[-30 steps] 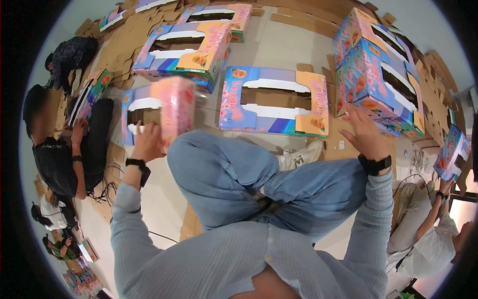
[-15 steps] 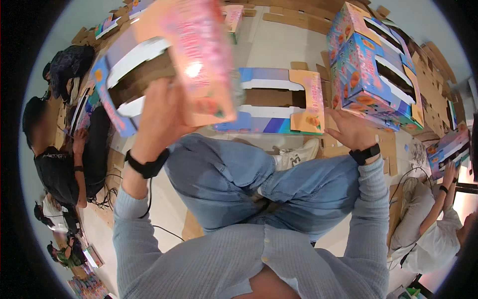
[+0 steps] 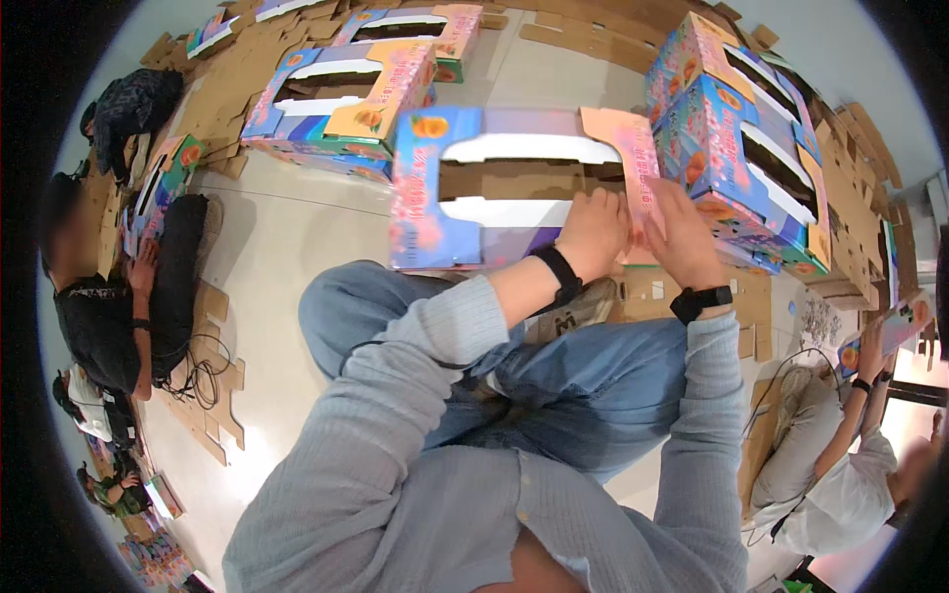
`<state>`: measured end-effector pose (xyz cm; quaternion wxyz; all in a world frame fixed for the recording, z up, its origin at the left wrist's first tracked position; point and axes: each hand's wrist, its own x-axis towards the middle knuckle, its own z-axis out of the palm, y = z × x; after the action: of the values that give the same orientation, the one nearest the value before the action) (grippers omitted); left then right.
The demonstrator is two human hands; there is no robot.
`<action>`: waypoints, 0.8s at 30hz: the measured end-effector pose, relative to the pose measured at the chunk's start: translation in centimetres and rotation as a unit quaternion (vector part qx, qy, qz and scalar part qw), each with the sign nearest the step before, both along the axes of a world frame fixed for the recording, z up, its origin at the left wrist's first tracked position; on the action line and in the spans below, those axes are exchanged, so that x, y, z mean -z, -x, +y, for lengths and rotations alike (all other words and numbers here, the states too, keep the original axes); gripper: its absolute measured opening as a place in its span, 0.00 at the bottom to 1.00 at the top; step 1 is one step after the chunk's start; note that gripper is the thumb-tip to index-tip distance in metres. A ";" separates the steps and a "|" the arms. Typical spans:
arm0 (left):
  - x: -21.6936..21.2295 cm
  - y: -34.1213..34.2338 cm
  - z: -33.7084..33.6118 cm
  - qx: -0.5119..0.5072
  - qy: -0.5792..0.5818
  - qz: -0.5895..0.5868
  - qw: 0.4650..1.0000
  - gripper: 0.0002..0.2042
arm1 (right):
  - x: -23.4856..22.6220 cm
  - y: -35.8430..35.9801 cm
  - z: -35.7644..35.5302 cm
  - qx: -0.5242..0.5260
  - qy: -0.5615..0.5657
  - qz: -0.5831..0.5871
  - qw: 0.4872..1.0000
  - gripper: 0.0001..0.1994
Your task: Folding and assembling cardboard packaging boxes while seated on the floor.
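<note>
In front of my crossed legs is a colourful cardboard box (image 3: 534, 148) with a long handle-like opening framed by white edges. My left hand (image 3: 593, 232) reaches across to the right end of that opening, its fingers curled over the edge. My right hand (image 3: 684, 235) lies against the orange and pink right end of the box, fingers stretched out. The two hands are close together, and my left fingertips are partly hidden in the opening.
Similar boxes are stacked at the far left (image 3: 341, 94) and on the right (image 3: 741, 133). Flat cardboard (image 3: 213, 119) covers floor at the left. A person in black (image 3: 109, 316) sits to the left, another in white (image 3: 850, 484) to the right, each handling a box.
My left hand has let go of the raised box and moved right to the front box. A box now shows on the far-left stack. The front box looks nearer and larger.
</note>
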<state>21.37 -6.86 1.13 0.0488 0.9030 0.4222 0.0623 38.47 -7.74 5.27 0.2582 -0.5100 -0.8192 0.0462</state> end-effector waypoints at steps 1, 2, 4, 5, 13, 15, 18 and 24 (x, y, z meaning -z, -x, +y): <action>0.8 -0.3 0.0 0.009 -0.010 -0.013 1.000 0.44 | 0.5 0.0 0.1 -0.033 0.030 -0.026 0.999 0.22; 1.4 -0.5 0.0 0.022 -0.007 -0.017 1.000 0.43 | 1.0 -0.1 0.0 -0.048 0.080 -0.058 0.994 0.22; 2.4 0.6 -1.0 0.024 -0.028 -0.049 0.998 0.46 | 1.8 0.0 0.0 -0.071 0.115 -0.052 0.989 0.23; 2.7 1.8 -1.6 0.035 -0.035 -0.055 0.997 0.47 | 2.1 0.1 -0.1 -0.080 0.124 -0.064 0.987 0.24; -1.8 17.6 -0.4 -0.015 0.097 0.084 0.992 0.51 | 3.1 2.5 -1.1 -0.144 0.122 -0.129 0.973 0.34; -2.7 20.6 0.0 -0.031 0.127 0.116 0.985 0.50 | 3.3 3.2 -1.1 -0.165 0.120 -0.155 0.967 0.40; -2.7 22.6 0.6 -0.033 0.170 0.134 0.976 0.50 | 3.4 3.6 -1.0 -0.155 0.117 -0.180 0.964 0.42; -0.9 19.6 0.5 0.019 0.165 0.054 0.985 0.51 | 2.9 0.3 0.8 -0.110 0.201 -0.171 0.958 0.42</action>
<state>1.75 -6.39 2.02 0.1753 0.8927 0.4111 -0.0581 38.17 -6.90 2.39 0.0001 -0.4584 -0.8760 0.1502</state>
